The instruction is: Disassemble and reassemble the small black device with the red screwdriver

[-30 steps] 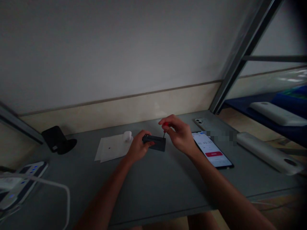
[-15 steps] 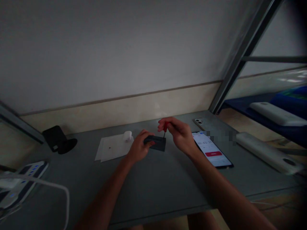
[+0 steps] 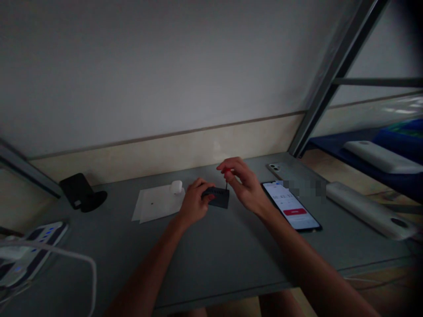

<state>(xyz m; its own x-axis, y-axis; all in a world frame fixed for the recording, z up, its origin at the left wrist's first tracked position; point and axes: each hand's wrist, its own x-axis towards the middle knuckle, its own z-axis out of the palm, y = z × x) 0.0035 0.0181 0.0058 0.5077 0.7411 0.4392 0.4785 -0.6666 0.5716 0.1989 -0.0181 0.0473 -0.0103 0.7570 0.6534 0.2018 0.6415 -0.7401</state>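
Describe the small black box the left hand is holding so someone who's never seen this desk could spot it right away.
Start at the grey table and find the lit phone right of centre. Just left of it, the left hand steadies a small black box while the right hand holds a red-handled screwdriver upright on it. A row of small slots along its top marks it out.

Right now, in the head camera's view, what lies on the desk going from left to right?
Power strip → black stand → white paper → left hand → black box → right hand → lit phone → long grey case.
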